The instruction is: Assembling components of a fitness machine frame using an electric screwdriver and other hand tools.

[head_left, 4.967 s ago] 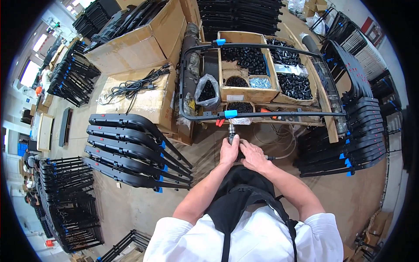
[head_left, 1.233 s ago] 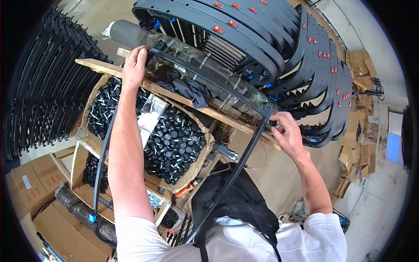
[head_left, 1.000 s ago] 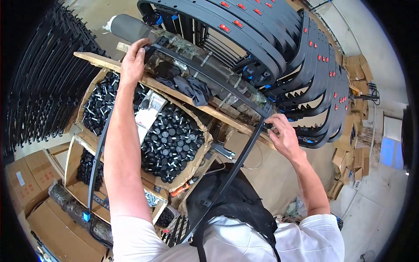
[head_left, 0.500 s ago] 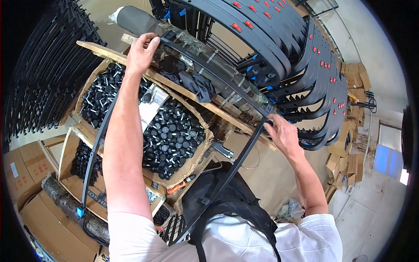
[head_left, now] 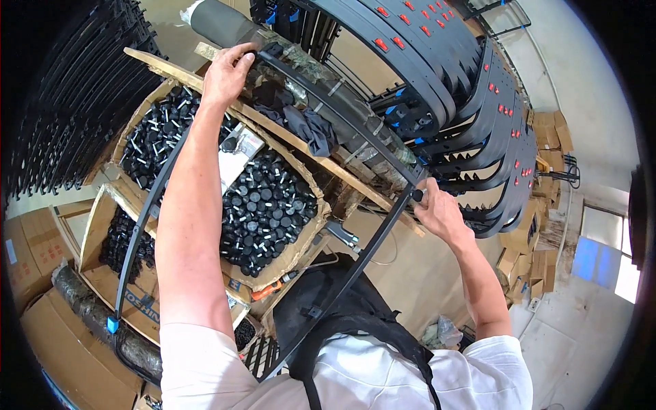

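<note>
My right hand [head_left: 441, 212] pinches a black knob [head_left: 417, 195] at the right corner of the black frame [head_left: 363, 253]; my left hand [head_left: 224, 76] is at its far-left corner, grip unclear. Best I keep the knob square and the frame steady.

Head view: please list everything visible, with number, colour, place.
frame: one, black, centre
knob: one, black, right of centre
clip: one, blue, frame's lower left
studded knobs: many, black, open box, left
plank: one, brown, behind box
cloth: one, dark, beyond plank
rolls: two, grey, top, lower left
curved panels: many, black, upper right
bars: many, black, upper left
cartons: several, brown, right, lower left
tool: one, orange, lower centre
apron: one, black, lower centre
shirt: one, white, bottom
left hand: one, bare, frame's corner
right hand: one, bare, at knob
</note>
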Motion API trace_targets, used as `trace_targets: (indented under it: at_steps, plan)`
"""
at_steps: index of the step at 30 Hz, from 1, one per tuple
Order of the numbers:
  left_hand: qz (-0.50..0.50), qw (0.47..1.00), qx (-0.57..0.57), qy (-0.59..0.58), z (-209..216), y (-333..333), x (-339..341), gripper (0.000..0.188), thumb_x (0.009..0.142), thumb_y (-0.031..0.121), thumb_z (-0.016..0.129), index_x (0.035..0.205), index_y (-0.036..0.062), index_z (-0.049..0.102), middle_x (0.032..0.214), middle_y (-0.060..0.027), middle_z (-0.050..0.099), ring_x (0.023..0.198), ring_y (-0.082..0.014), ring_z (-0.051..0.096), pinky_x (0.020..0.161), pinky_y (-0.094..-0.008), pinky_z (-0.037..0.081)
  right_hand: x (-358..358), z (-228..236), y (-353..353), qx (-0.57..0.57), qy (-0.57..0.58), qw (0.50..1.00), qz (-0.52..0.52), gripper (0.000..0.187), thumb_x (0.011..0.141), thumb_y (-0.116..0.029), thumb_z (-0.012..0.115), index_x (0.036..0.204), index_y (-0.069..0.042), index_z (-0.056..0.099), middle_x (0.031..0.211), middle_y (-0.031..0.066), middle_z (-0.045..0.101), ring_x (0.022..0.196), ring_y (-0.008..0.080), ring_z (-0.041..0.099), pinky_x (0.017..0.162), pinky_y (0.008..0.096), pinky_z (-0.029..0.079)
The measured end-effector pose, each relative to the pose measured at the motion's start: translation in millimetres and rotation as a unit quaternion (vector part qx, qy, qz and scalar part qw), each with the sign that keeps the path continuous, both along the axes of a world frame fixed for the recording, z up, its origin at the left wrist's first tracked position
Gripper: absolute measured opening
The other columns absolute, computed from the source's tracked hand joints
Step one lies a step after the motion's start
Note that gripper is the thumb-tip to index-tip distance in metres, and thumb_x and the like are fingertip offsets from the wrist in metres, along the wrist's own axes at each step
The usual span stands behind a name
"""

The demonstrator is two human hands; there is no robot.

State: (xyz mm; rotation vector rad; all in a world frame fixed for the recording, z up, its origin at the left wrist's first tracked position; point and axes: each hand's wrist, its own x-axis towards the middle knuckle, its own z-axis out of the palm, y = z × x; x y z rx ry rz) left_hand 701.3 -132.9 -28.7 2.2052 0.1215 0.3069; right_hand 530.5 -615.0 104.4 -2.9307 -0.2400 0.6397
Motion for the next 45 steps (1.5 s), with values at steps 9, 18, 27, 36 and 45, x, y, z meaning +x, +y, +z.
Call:
trace_targets:
  at_steps: [9, 18, 27, 36, 45]
  plan:
    - [0.031, 0.999, -0.006, 0.039, 0.8, -4.5, -2.4, 0.034, 0.107, 0.033, 0.061, 0.135, 0.0181, 0.072, 0.133, -0.0121, 0.073, 0.126, -0.0284, 0.068, 0.110, -0.0398, 0.051, 2.9, -6.6, 1.0, -0.093, -0.107, 0.987, 0.079, 0.043, 0.094, -0.037, 0.080, 0.112, -0.003, 0.060, 0.078, 0.0207, 0.072, 0.076, 0.0414, 0.073, 0.068, 0.0504, 0.058]
    - [0.037, 0.999, 0.021, 0.012, -4.7, -7.7, -0.8, 0.035, 0.108, 0.034, 0.062, 0.137, 0.0167, 0.070, 0.136, -0.0102, 0.069, 0.127, -0.0266, 0.065, 0.109, -0.0376, 0.050, -7.3, -0.7, 4.4, -0.031, -0.091, 0.993, 0.064, 0.046, 0.099, -0.040, 0.073, 0.115, 0.000, 0.059, 0.082, 0.0223, 0.075, 0.080, 0.0451, 0.074, 0.070, 0.0527, 0.060]
    - [0.049, 0.998, -0.026, 0.008, -3.6, -11.5, -8.1, 0.037, 0.105, 0.040, 0.064, 0.137, 0.0230, 0.071, 0.134, -0.0114, 0.068, 0.129, -0.0308, 0.064, 0.112, -0.0416, 0.049, -1.0, 20.5, -3.4, -0.170, -0.041, 0.967, 0.186, 0.036, 0.083, -0.020, 0.074, 0.113, -0.002, 0.063, 0.078, 0.0201, 0.072, 0.075, 0.0410, 0.074, 0.067, 0.0524, 0.059]
    - [0.032, 0.999, -0.022, -0.022, -1.2, -1.7, -1.4, 0.038, 0.109, 0.022, 0.054, 0.146, 0.0204, 0.065, 0.139, -0.0110, 0.071, 0.133, -0.0303, 0.065, 0.113, -0.0392, 0.049, 2.9, 12.8, 11.2, -0.044, -0.139, 0.955, 0.258, 0.015, 0.087, -0.019, 0.067, 0.092, -0.006, 0.072, 0.081, 0.0192, 0.073, 0.076, 0.0382, 0.074, 0.065, 0.0518, 0.059]
    - [0.038, 0.995, 0.056, 0.068, 20.8, -12.7, 9.7, 0.094, 0.086, 0.059, 0.077, 0.163, 0.0159, 0.042, 0.131, -0.0240, 0.072, 0.126, -0.0418, 0.067, 0.109, -0.0505, 0.052, 2.0, -17.8, 8.6, -0.115, -0.107, 0.955, 0.250, 0.032, 0.100, -0.031, 0.068, 0.099, -0.001, 0.059, 0.064, 0.0174, 0.068, 0.059, 0.0379, 0.070, 0.053, 0.0470, 0.055]
